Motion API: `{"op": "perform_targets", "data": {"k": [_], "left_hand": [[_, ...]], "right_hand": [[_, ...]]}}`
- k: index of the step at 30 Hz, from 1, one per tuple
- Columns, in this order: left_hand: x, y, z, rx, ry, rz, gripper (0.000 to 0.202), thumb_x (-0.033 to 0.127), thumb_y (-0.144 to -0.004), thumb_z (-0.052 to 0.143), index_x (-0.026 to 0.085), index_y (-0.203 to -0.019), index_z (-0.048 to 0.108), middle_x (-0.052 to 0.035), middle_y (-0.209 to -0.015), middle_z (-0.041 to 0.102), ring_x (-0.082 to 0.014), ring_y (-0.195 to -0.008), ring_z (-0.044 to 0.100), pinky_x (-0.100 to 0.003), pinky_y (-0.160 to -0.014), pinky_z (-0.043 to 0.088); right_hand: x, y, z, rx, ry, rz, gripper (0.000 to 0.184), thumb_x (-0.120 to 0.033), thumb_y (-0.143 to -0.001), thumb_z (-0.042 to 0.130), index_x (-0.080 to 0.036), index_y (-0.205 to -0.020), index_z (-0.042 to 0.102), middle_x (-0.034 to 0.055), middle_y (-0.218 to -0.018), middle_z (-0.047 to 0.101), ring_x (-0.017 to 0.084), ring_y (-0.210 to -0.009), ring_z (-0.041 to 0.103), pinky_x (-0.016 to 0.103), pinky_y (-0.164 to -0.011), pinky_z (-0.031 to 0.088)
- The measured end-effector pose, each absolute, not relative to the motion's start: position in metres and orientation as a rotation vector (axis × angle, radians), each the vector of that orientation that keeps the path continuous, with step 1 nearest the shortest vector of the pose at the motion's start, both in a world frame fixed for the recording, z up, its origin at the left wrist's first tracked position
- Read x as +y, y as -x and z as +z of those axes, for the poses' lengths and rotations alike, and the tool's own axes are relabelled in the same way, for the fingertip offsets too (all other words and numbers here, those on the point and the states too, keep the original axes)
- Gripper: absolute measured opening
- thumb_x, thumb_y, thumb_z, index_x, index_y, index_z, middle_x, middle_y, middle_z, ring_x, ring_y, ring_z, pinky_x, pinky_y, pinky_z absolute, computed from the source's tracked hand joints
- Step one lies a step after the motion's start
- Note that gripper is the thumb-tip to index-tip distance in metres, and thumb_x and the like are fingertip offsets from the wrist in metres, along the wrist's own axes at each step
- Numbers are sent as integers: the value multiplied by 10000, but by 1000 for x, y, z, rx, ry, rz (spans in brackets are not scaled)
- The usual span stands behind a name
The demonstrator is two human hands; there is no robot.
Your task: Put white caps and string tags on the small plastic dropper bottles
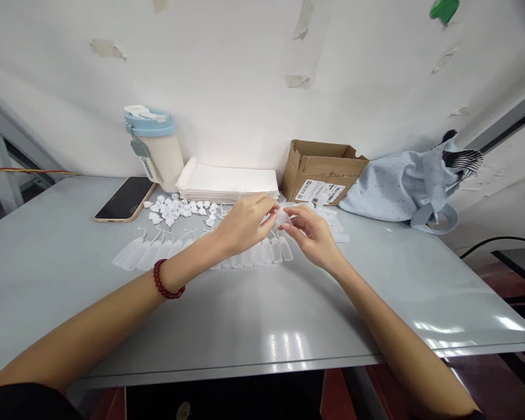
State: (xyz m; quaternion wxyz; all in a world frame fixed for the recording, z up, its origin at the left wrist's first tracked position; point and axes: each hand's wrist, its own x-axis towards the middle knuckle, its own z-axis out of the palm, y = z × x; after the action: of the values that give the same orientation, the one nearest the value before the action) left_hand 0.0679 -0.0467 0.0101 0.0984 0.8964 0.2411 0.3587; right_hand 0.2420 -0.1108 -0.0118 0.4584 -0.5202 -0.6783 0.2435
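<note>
Both hands meet above the table, in front of the white envelopes. A small translucent plastic sleeve (282, 218) is held between their fingertips. My left hand (245, 226), with a red beaded bracelet on its wrist, pinches near the sleeve's left side. On the other side, my right hand (312, 236) grips it between thumb and fingers. Below them lies a row of similar translucent sleeves (256, 254) with white cords at their tops. My left forearm hides part of that row. Several small white caps (170, 209) are heaped to the left.
A phone (125, 199) and a cream tumbler with a blue lid (157, 146) stand left. Stacked white envelopes (230, 179) lie at the back. An open cardboard box (324, 172) and a light-blue cloth bag (398, 184) are right. More translucent pieces (335, 221) lie before the box.
</note>
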Motion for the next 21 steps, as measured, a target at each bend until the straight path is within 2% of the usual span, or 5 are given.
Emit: {"op": "perform_targets", "data": {"k": [4, 8, 16, 21], "left_hand": [[-49, -69, 7, 678, -2672, 1134, 164, 175, -900, 465, 124, -919, 620, -97, -910, 680, -193, -824, 632, -314, -724, 490], [-50, -71, 4, 664, -2656, 1231, 185, 154, -913, 447, 152, -927, 631, -82, -955, 710, -189, -883, 660, -314, -772, 515], [-55, -77, -10, 612, -2672, 1332, 231, 151, -920, 450, 145, -1076, 620, -109, -1117, 694, -208, -1070, 641, -360, -922, 529], [-56, -80, -17, 598, -2669, 1343, 240, 126, -908, 454, 127, -1094, 606, -125, -1104, 688, -224, -1063, 634, -384, -923, 527]], "right_hand": [[-112, -240, -9, -1647, 1277, 627, 277, -306, -879, 556, -215, -1140, 553, 63, -1042, 548, 159, -757, 616, 392, -779, 536], [-114, -238, -7, -1619, 1275, 682, 361, -324, -888, 545, -260, -1240, 497, 56, -1049, 543, 153, -736, 614, 392, -772, 545], [-113, -236, -11, -1491, 1288, 699, 311, -317, -859, 563, -234, -1159, 552, 62, -1087, 558, 152, -759, 620, 388, -777, 544], [-111, -235, -13, -1388, 1281, 794, 285, -312, -834, 592, -226, -1104, 568, 41, -1052, 575, 143, -759, 635, 371, -766, 559]]}}
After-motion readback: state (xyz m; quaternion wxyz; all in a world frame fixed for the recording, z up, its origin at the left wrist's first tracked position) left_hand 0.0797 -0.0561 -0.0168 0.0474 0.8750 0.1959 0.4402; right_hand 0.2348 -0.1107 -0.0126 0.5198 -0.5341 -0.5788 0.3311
